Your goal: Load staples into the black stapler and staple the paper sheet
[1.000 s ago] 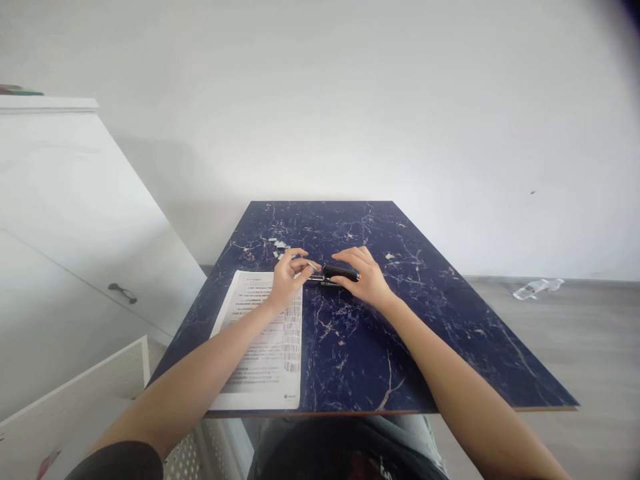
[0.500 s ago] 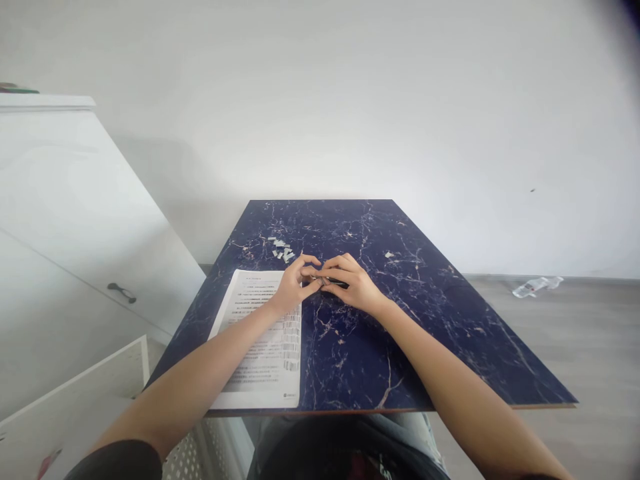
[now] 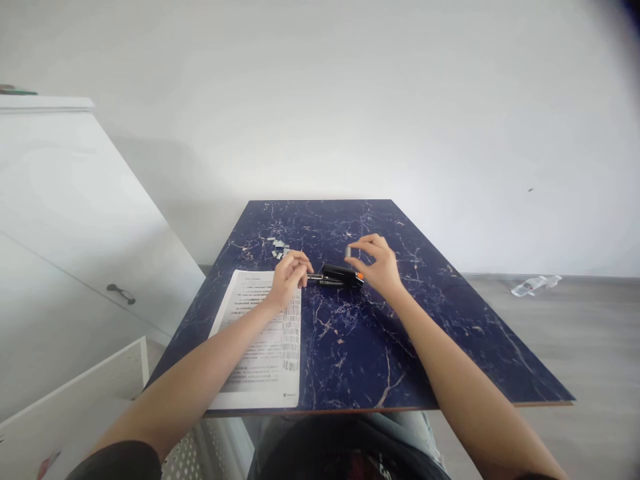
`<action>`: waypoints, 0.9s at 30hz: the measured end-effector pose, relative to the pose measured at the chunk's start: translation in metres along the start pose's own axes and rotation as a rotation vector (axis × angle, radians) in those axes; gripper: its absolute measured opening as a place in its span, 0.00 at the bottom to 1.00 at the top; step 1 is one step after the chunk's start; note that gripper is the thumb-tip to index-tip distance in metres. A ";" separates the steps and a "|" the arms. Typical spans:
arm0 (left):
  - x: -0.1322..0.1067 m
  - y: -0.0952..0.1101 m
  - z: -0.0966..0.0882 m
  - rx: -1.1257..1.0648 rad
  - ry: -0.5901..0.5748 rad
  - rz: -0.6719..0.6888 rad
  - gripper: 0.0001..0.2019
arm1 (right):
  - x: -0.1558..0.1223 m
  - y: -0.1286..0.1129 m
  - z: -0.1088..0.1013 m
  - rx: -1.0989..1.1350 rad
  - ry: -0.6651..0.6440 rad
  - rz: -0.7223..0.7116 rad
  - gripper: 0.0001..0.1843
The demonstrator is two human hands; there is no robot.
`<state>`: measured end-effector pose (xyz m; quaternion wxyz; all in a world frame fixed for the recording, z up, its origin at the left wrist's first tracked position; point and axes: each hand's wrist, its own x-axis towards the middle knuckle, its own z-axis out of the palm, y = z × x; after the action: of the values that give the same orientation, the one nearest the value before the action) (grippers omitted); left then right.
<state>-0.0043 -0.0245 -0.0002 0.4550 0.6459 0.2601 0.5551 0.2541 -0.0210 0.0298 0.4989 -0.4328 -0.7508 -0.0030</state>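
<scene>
A black stapler [image 3: 341, 275] with an orange patch at its right end lies on the dark blue marbled table [image 3: 360, 360]. Its slim metal part sticks out to the left. My left hand [image 3: 291, 275] is closed on the end of that metal part, fingertips together, above the top right corner of the printed paper [image 3: 260, 373]. Between the thumb and index finger of my right hand [image 3: 377, 263], a short grey strip of staples [image 3: 349, 253] is pinched upright, just above and behind the stapler. Several small pale staple strips [image 3: 278, 246] lie scattered beyond my left hand.
A white cabinet [image 3: 75, 200] with a dark handle [image 3: 121, 293] stands to the left. Below it is a white-edged panel [image 3: 100, 367]. Clear crumpled plastic [image 3: 535, 286] lies on the floor at right, by the white wall [image 3: 320, 100].
My hands have moved apart, uncovering the stapler. The right hand has gone right and up with the staple strip; the left has shifted slightly left along the stapler's metal part.
</scene>
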 end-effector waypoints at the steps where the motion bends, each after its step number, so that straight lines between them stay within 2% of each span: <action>1: 0.001 -0.001 -0.001 0.014 0.034 0.004 0.04 | 0.000 0.014 -0.004 -0.046 0.041 0.083 0.13; 3: 0.003 -0.004 -0.004 0.029 0.079 0.014 0.02 | -0.002 0.048 -0.014 -0.156 0.068 0.264 0.17; 7: 0.004 -0.008 -0.007 0.110 0.082 0.065 0.08 | -0.016 0.113 -0.032 -0.333 0.094 0.630 0.20; 10: 0.004 -0.008 -0.007 0.205 0.083 0.102 0.11 | -0.028 0.142 -0.039 -0.338 0.087 0.811 0.23; 14: 0.004 -0.005 -0.006 0.286 0.117 0.122 0.12 | -0.034 0.154 -0.038 -0.369 0.096 0.866 0.25; 20: 0.006 -0.003 -0.003 0.606 0.317 0.131 0.12 | -0.035 0.153 -0.033 -0.351 0.025 0.871 0.24; 27: 0.004 -0.006 -0.003 0.783 0.282 0.031 0.11 | -0.033 0.156 -0.032 -0.364 -0.012 0.901 0.23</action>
<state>-0.0052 -0.0174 -0.0038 0.1265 0.6918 0.5016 0.5038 0.3842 0.0409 -0.0456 0.3623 -0.7951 -0.4790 0.0844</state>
